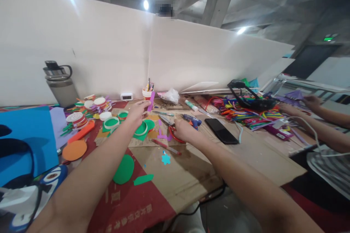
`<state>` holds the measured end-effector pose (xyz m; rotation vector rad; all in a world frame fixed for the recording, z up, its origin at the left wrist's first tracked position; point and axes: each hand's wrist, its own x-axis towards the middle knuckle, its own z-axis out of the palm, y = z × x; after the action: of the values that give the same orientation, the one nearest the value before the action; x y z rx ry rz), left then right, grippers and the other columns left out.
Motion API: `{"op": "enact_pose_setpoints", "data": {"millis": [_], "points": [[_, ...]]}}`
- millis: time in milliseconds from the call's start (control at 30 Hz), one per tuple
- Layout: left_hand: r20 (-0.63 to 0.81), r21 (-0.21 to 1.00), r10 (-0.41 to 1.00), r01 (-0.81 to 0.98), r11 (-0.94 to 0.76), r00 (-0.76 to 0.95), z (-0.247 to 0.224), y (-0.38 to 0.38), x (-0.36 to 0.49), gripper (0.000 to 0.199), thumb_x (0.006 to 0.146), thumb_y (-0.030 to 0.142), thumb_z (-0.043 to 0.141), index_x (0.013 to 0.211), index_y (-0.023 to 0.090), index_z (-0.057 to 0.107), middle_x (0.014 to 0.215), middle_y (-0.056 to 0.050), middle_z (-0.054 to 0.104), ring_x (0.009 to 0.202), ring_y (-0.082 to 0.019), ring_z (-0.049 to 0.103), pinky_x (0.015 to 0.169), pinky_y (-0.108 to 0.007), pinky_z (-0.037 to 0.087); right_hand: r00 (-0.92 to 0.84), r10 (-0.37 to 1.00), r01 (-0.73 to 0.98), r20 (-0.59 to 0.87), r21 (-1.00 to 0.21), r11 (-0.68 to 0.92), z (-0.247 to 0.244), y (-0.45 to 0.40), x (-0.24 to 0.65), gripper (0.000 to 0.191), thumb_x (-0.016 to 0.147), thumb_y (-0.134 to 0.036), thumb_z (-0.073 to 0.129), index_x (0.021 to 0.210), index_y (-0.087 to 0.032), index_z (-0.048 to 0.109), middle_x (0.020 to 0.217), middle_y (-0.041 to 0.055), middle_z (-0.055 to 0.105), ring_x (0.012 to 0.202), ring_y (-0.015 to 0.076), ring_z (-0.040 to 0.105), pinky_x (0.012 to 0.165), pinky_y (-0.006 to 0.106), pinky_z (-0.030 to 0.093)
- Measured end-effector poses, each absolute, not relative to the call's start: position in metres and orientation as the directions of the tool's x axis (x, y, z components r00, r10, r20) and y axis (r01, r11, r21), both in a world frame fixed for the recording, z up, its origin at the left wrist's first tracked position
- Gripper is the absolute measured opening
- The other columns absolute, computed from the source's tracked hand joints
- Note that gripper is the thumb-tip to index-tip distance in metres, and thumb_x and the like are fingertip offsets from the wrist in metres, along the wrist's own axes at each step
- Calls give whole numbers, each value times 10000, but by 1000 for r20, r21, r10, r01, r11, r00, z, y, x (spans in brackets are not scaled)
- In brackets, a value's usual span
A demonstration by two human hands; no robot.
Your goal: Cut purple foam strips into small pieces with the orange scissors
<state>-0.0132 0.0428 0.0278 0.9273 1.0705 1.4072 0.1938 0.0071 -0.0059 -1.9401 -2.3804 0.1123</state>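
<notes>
Near the middle of the table, my left hand pinches a purple paper strip, which stands upright from its fingertips. My right hand is closed around the red handles of a pair of scissors; the blades point away and to the left, and the fingers partly cover the handles. More purple paper pieces lie between the hands. Just beyond my right hand is a blue glue gun. A red pen and a blue star-shaped cutout lie closer to me.
Left of centre are green-lined round lids, a green disc and an orange disc. A grey bottle stands at the back left. To the right lie a black phone and colourful craft sticks. Another person's arms reach in there.
</notes>
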Motion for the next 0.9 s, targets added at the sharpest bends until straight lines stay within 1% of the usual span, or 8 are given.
{"op": "enact_pose_setpoints", "data": {"millis": [100,200,300,400,467,600,767,900], "points": [[-29,958,993,-287,-6,-117,32,40,-15,210,659,268,735,827,153,683,758,-61,701,661,-124,634,460,-166,376,-153,987,972,59,-174,161,-6,9,201,424,861,-280,570,1228,-67,577,1052,237,686,931,298,671,721,315,459],[-28,946,993,-324,-10,-114,36,39,-16,152,707,222,701,831,138,676,754,-64,699,639,-117,640,437,-159,389,-97,980,900,176,-404,162,-5,14,209,437,824,-252,596,1237,-109,581,1022,185,696,899,275,666,718,317,473],[-21,931,993,-364,-24,-119,37,40,-16,92,733,170,679,808,119,661,712,-57,682,611,-113,640,446,-163,429,-75,956,706,284,-662,252,-4,19,209,450,765,-173,578,1214,-171,612,865,76,686,748,206,646,687,305,502],[-23,925,991,-379,-29,-130,36,41,-18,68,743,144,667,803,114,657,691,-47,673,613,-121,653,478,-177,473,-188,940,479,286,-809,342,-4,22,200,581,749,-174,538,1329,-198,535,746,-2,621,590,149,581,614,297,524],[-24,931,990,-364,-27,-137,35,42,-20,53,754,136,657,800,109,656,687,-49,674,600,-120,650,506,-191,498,-282,896,404,344,-804,436,-6,23,193,591,730,-149,539,1320,-184,547,787,16,637,688,173,618,705,335,544],[-36,950,988,-313,-13,-151,34,43,-22,28,771,113,637,790,96,649,691,-63,677,583,-121,643,562,-225,533,-363,810,506,462,-632,587,-12,25,187,485,742,-107,533,1210,-188,632,1081,95,685,1086,253,611,985,408,448],[-48,960,990,-279,10,-130,30,46,-20,36,769,129,645,783,96,651,648,-58,658,594,-132,648,569,-230,530,-320,862,653,393,-569,501,-13,22,195,386,832,-243,562,1192,-147,659,1048,120,711,878,242,655,826,353,484],[-48,961,995,-274,21,-93,26,49,-20,65,728,136,676,778,100,656,687,-58,669,613,-126,651,564,-218,524,-349,865,691,361,-525,497,-4,14,200,283,864,-276,554,1058,-139,709,955,111,719,813,220,641,746,301,455]]}}
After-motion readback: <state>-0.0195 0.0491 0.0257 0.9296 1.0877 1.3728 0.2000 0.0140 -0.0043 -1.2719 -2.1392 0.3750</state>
